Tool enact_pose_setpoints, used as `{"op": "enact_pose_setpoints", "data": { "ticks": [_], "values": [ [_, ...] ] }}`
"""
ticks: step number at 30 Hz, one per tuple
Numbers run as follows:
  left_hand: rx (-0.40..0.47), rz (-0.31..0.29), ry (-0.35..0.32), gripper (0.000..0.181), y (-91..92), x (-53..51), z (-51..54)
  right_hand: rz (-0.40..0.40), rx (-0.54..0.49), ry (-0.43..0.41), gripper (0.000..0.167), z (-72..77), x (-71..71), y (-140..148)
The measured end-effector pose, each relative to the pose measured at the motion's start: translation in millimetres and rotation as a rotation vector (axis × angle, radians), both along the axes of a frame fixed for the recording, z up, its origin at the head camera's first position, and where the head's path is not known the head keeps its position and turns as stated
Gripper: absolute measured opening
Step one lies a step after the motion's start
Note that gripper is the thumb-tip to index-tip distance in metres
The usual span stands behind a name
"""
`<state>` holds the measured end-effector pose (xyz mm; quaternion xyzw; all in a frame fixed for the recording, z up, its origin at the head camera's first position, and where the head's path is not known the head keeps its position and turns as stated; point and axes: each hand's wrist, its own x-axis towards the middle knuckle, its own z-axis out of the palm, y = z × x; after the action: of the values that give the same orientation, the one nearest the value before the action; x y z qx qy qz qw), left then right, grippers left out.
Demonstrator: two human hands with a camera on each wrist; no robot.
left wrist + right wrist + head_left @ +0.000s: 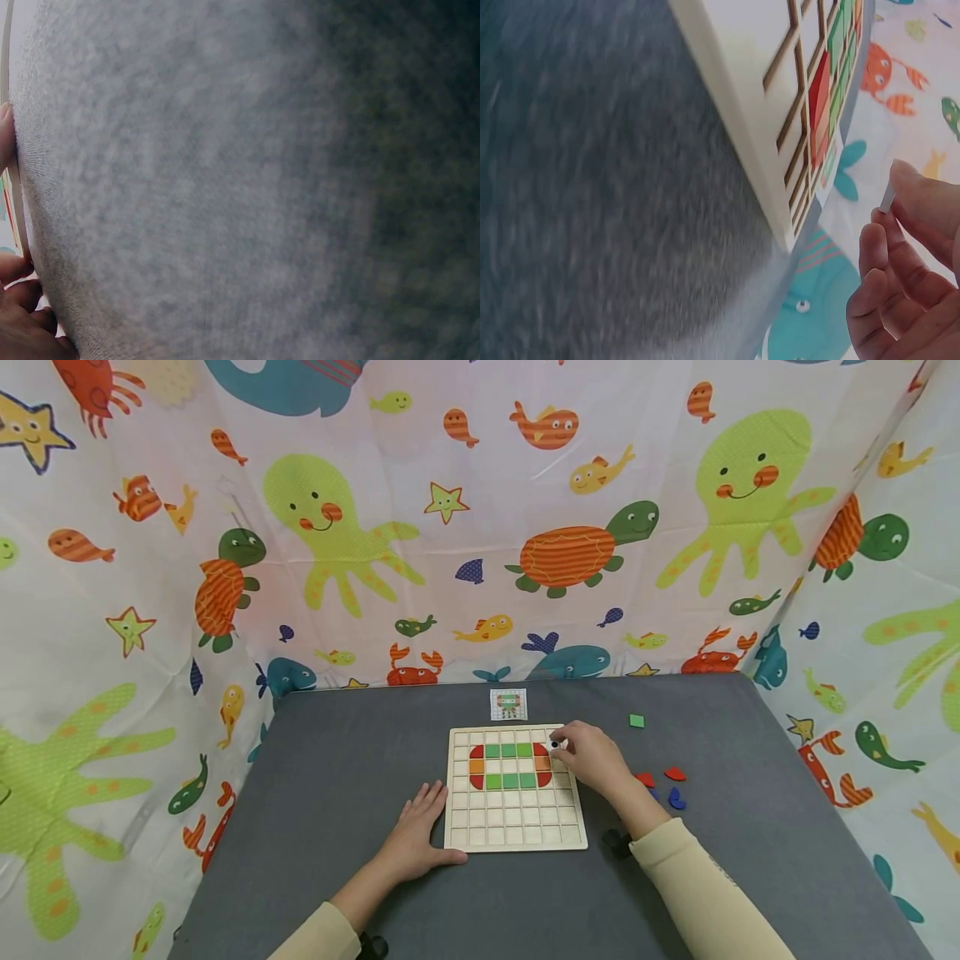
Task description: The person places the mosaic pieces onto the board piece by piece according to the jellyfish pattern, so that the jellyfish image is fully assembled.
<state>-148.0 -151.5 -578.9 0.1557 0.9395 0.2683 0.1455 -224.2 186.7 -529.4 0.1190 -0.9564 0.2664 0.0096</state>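
Observation:
A wooden grid board [516, 848] lies on the grey table. Red, orange and green tiles [510, 781] form a ring in its upper rows. My left hand [414, 833] rests at the board's lower left, fingers along the left edge and thumb at the bottom corner. Between thumb and fingertips, my right hand [596, 760] pinches a small white tile with a black dot [553, 744], over the board's upper right. Edge-on, the thin white tile [887, 198] shows in the right wrist view. Mostly cloth fills the left wrist view, with a few fingers at its left edge.
A small picture card [508, 704] lies behind the board. To the right are a green square tile [637, 721], a red piece [676, 773] and a blue piece [677, 799], with more partly behind my right wrist. A patterned curtain [450, 468] hangs behind the table.

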Motion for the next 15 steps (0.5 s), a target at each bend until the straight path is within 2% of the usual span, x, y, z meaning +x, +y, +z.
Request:
{"op": "enact_pose_setpoints", "data": {
  "ticks": [7, 15],
  "values": [
    [0.003, -0.001, 0.006, 0.12, 0.0, -0.1, -0.3, 0.027, 0.002, -0.039, 0.023, -4.7, -1.5, -18.8],
    [0.002, -0.002, 0.0, 0.12, -0.2, -1.2, -1.7, 0.059, 0.034, -0.046, 0.026, -15.5, -5.9, -37.2]
  ]
}}
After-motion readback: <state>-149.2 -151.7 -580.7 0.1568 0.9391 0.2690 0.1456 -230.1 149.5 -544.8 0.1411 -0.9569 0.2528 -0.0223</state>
